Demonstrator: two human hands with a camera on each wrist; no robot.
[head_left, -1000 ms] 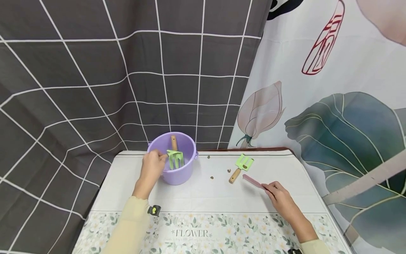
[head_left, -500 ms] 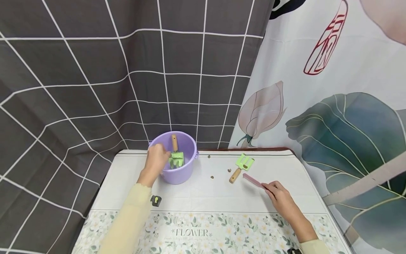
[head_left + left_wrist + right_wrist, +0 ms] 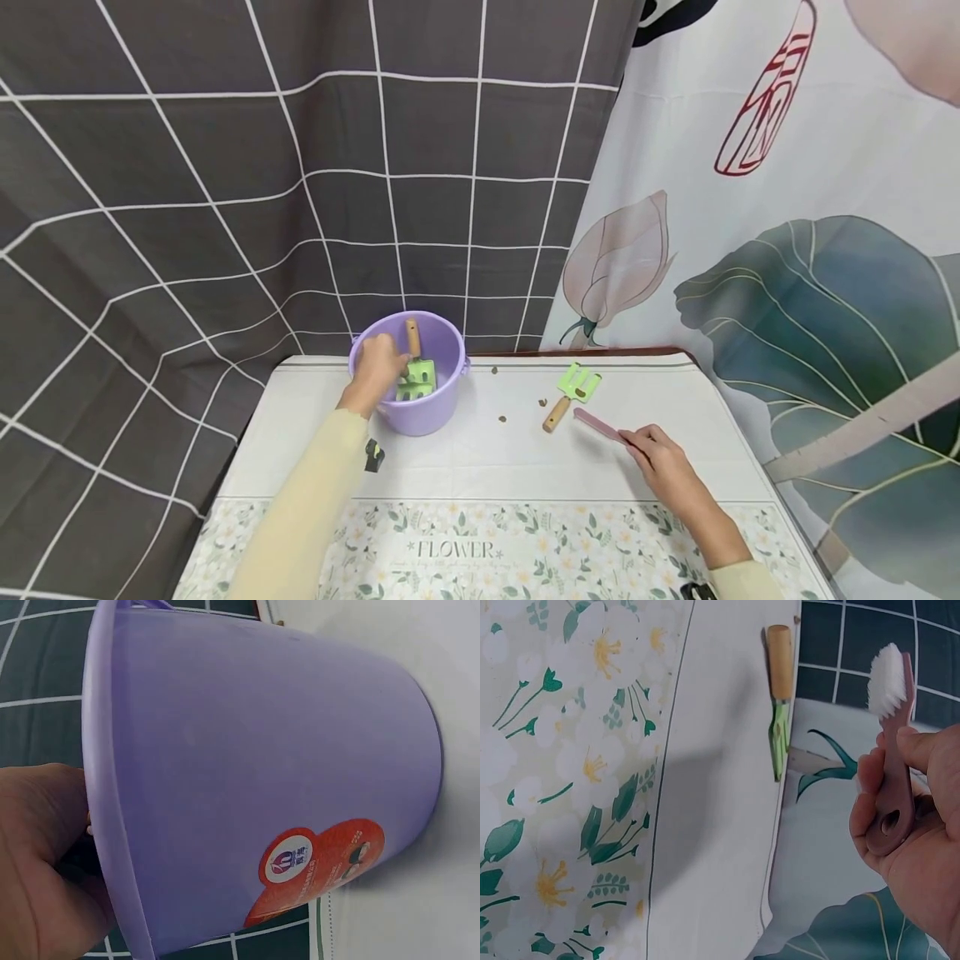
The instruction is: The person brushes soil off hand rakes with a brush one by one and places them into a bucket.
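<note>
My left hand (image 3: 380, 367) reaches over the near left rim of a purple bucket (image 3: 420, 422) and grips a small green hand rake (image 3: 414, 392), its head down inside. A second tool's wooden handle (image 3: 413, 337) leans against the bucket's back wall. In the left wrist view the bucket wall (image 3: 247, 750) hides the fingertips and rake. My right hand (image 3: 663, 468) holds a pink brush (image 3: 598, 427) by its handle, above the table; its white bristles (image 3: 887, 681) show in the right wrist view. Beyond the brush lies a green slotted garden tool (image 3: 577, 383) with a wooden handle.
Several small brown bits (image 3: 502, 418) are scattered on the white table (image 3: 465, 467), between bucket and garden tool. A floral printed strip (image 3: 450, 550) runs along the near side. A dark grid curtain (image 3: 427, 208) and a white printed curtain (image 3: 622, 167) hang behind the table.
My left hand has moved forward and right over the bucket, lowering the hand rake from above the rim down inside. The right hand and brush have stayed in place.
</note>
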